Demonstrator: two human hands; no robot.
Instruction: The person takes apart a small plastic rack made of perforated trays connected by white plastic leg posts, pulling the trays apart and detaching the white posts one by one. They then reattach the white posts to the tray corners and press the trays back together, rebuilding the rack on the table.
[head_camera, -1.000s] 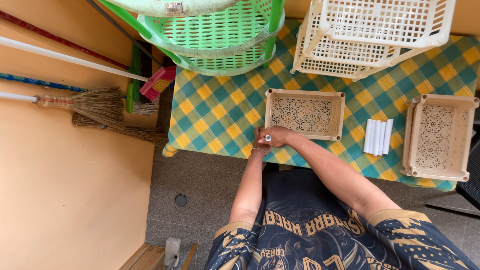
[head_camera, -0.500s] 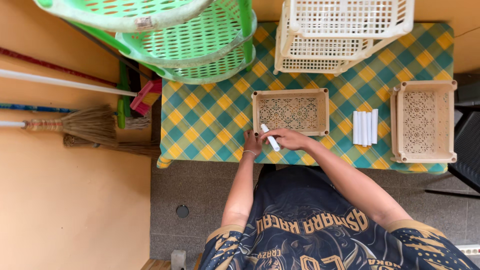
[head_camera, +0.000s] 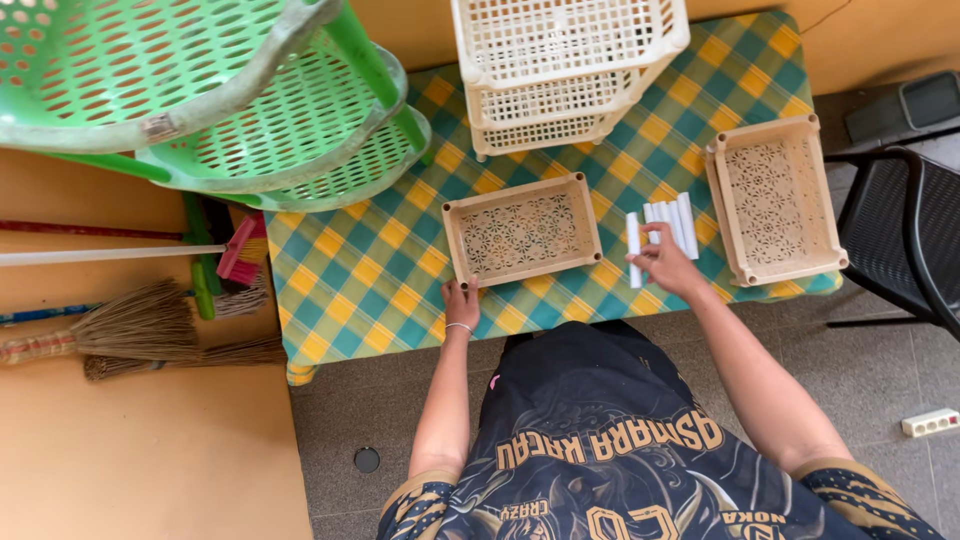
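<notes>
Since half a second ago the hands have parted: the left hand (head_camera: 461, 300), empty, now rests flat at the tray's (head_camera: 521, 232) near-left corner, while the right hand (head_camera: 664, 262) has carried to the white sticks (head_camera: 668, 226) right of that tray, fingers pinching one.

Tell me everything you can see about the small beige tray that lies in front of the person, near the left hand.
The beige tray is a shallow rectangular basket, apparently plastic, with low plain walls and a floor pierced in a lace-like pattern. It looks empty and lies flat, turned slightly askew, on the green and yellow checked tablecloth. The left hand rests at its near left corner, touching or almost touching the rim. The stacked white baskets stand just behind it, and the white sticks lie to its right.
</notes>
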